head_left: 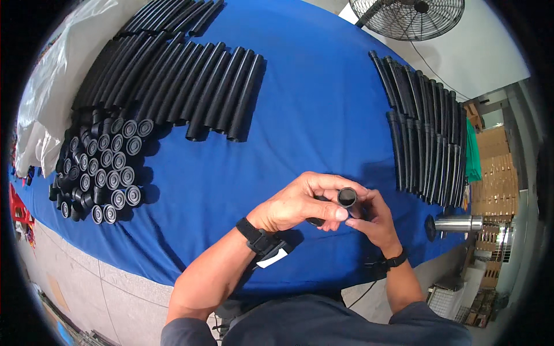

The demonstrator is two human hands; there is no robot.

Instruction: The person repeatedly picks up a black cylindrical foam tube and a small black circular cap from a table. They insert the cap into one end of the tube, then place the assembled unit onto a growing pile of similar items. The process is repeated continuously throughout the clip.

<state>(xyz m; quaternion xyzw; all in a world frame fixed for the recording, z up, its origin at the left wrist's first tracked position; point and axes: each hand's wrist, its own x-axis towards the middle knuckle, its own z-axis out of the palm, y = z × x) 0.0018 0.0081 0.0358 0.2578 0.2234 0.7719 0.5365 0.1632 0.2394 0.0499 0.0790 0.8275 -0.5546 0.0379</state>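
Observation:
A black tube points its round open end up at me near the front of the blue-covered table. My left hand pinches the rim between thumb and forefinger. Under that hand's curled fingers a dark piece shows in part; I cannot make out its kind. Lower down, my right hand is closed round the tube from the right side. The tube's far end is hidden by the hands.
Rows of black tubes lie at the back left, with many round black caps in front. More capped tubes lie at the right. A steel cylinder on a dark base rests by the right edge. A fan stands behind.

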